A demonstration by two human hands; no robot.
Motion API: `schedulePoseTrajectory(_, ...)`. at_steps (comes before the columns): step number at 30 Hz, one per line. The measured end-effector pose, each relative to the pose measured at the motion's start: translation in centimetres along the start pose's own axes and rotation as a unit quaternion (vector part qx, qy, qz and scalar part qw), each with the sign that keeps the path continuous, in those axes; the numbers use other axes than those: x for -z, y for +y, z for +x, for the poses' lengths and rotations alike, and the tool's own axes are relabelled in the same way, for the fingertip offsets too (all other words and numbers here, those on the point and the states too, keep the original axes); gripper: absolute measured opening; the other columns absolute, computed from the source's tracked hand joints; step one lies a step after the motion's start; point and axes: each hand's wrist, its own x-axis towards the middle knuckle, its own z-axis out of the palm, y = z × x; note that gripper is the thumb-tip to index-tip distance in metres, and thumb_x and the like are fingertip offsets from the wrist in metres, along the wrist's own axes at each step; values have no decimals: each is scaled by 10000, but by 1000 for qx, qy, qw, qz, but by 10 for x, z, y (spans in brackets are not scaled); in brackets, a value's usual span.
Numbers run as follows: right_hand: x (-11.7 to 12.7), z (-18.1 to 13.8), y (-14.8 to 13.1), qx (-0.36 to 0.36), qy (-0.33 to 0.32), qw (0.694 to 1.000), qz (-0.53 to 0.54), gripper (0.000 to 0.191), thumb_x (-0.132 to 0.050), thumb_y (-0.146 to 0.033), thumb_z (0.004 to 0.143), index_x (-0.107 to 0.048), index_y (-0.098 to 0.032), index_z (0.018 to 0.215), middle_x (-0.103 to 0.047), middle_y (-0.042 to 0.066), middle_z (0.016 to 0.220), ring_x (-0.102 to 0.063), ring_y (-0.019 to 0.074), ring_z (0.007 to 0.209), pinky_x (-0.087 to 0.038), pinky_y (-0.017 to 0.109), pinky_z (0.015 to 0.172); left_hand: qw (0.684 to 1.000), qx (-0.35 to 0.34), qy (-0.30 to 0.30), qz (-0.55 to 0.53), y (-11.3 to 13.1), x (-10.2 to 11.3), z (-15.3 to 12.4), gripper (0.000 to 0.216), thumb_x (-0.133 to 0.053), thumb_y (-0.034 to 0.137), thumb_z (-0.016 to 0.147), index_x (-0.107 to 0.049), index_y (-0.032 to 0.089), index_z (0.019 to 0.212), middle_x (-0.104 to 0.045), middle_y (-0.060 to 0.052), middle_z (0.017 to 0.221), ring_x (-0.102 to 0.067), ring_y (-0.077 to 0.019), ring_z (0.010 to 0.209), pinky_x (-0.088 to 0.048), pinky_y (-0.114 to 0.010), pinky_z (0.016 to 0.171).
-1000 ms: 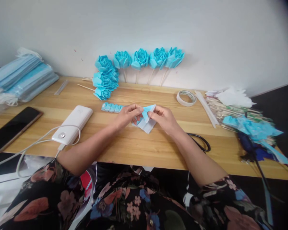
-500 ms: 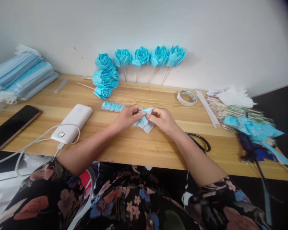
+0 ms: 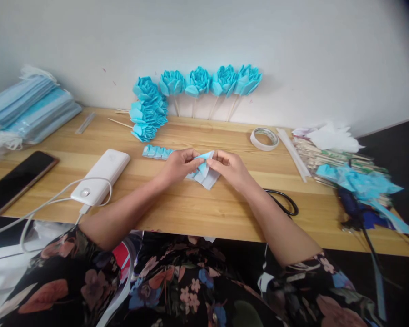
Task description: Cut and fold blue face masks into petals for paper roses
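At the strip (image 3: 207, 180), left hand (image 3: 180, 165) opposite right hand (image 3: 232, 170), thumbs (image 3: 216, 166) inward

Soft light, slight blur, one dark corner

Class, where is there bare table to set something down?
Bare table shows between the left hand, right hand and front edge; also between tape roll and black cord. Masks, phone and power bank crowd the left end; blue scraps, the right.

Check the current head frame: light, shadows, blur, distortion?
Head view: top-right corner dark; light diffuse; faint shadow on the wall beside the rightmost blue flower; folds of the sheet in the left hand and right hand look soft; sleeves seem wide-angle stretched.
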Motion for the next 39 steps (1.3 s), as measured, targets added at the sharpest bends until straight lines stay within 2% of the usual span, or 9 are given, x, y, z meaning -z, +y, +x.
schedulePoseTrajectory(3,-2,-1,-1,7,7,1000,29,299,-736,-474,757,-635,-214,864,-626,-13,727,-549,139,664,-424,280,612,1000,13,-13,-20,-1,-3,0,316,-778,419,767,-611,160,697,-586,14,560,-523,-90,511,-393,-214,510)
schedulePoseTrajectory(6,-3,-1,2,18,28,999,15,303,-738,-496,765,-649,-210,809,-617,-18,677,-535,132,623,-420,278,592,999,16,-34,-25,1,-7,-2,307,-776,416,763,-617,163,692,-592,16,571,-543,-92,516,-410,-211,508)
schedulePoseTrajectory(10,2,1,5,45,113,993,2,278,-722,-462,802,-636,-205,736,-609,-16,663,-537,128,624,-457,288,629,999,17,-39,-32,1,-8,-3,246,-763,367,780,-644,159,725,-617,14,593,-562,-90,523,-432,-207,515)
schedulePoseTrajectory(13,8,3,6,73,178,981,-16,221,-666,-431,861,-658,-213,833,-671,12,784,-613,158,743,-526,326,750,998,18,-4,-55,-2,-4,-1,281,-773,385,787,-630,155,712,-616,13,564,-545,-83,500,-438,-203,507)
schedulePoseTrajectory(15,10,4,6,118,170,976,-62,187,-642,-379,885,-684,-231,992,-712,49,1007,-655,203,945,-548,374,852,996,23,25,-88,-3,-1,1,308,-772,409,802,-631,145,730,-636,-2,578,-556,-83,504,-457,-205,522)
schedulePoseTrajectory(18,10,2,6,219,131,948,-190,283,-619,-258,897,-672,-300,1172,-642,61,1318,-576,265,1242,-515,475,998,987,42,51,-148,-3,3,3,317,-768,415,820,-636,131,766,-671,-26,631,-596,-92,541,-481,-209,549)
schedulePoseTrajectory(23,5,2,7,306,109,885,-334,355,-575,-173,923,-662,-358,1214,-582,43,1411,-519,300,1313,-406,583,1111,977,55,69,-194,-3,1,2,280,-768,377,825,-657,124,777,-691,-29,687,-620,-93,592,-492,-205,575)
schedulePoseTrajectory(34,5,5,12,306,72,892,-325,224,-599,-208,945,-769,-355,956,-608,2,1390,-514,281,1286,-479,534,1029,984,34,84,-154,-7,-3,1,261,-779,371,797,-666,137,764,-666,-5,636,-565,-78,555,-451,-205,570)
schedulePoseTrajectory(39,4,6,16,287,78,916,-270,139,-647,-261,929,-773,-317,915,-656,33,1303,-556,264,1254,-489,507,1019,986,33,82,-144,-7,-4,1,316,-800,427,768,-666,141,764,-679,-11,640,-563,-82,551,-442,-211,559)
